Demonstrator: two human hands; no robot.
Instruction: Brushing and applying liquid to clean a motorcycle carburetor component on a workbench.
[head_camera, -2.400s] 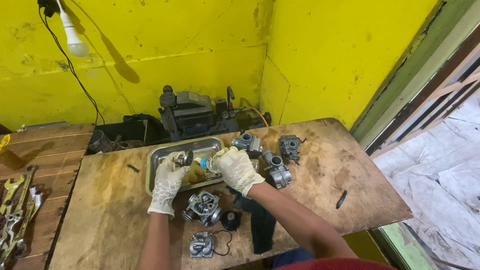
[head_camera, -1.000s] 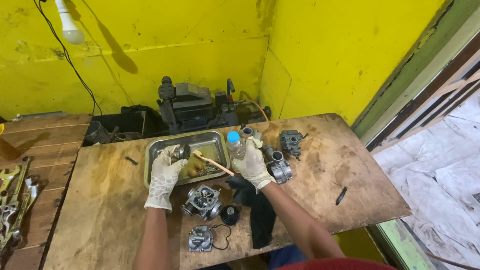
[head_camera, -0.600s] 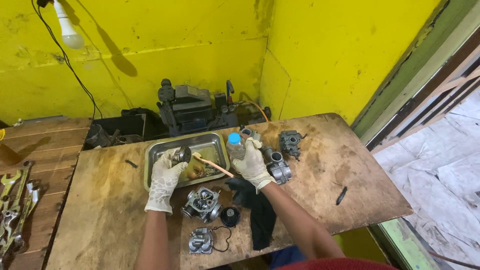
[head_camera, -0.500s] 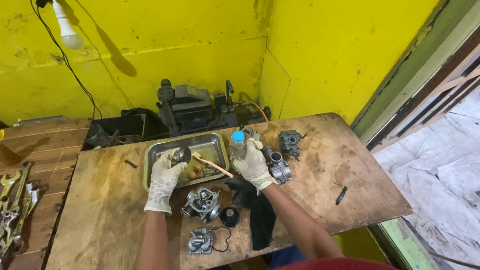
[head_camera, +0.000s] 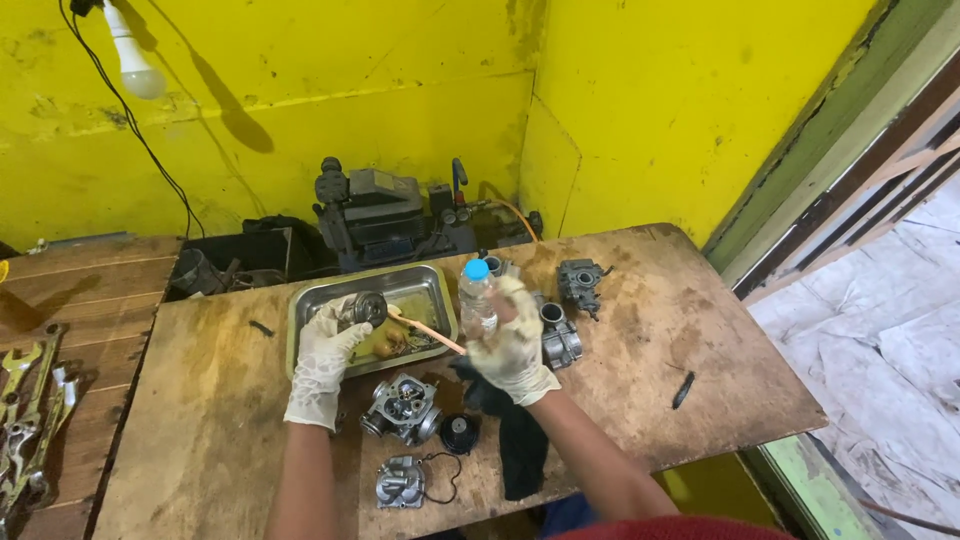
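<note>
My left hand (head_camera: 322, 358), in a white glove, holds a small round metal part (head_camera: 366, 306) over the steel tray (head_camera: 436, 285). My right hand (head_camera: 512, 338), also gloved, grips a clear plastic bottle with a blue cap (head_camera: 476, 292) upright beside the tray, and a thin wooden-handled brush (head_camera: 424, 328) pokes from the same hand toward the tray. The tray holds yellowish liquid and small parts. A carburetor body (head_camera: 402, 407) lies on the wooden table (head_camera: 680, 320) just below my hands.
A metal cover (head_camera: 399, 482), a black round cap (head_camera: 459, 432) and a dark rag (head_camera: 514, 435) lie near the front edge. More carburetors (head_camera: 580, 282) sit right of the bottle. A dark machine (head_camera: 372, 210) stands against the yellow wall. Wrenches (head_camera: 30, 400) lie at far left.
My right hand has picked up the bottle beside the tray and raised it upright while keeping the brush. My left hand still holds the round part over the tray.
</note>
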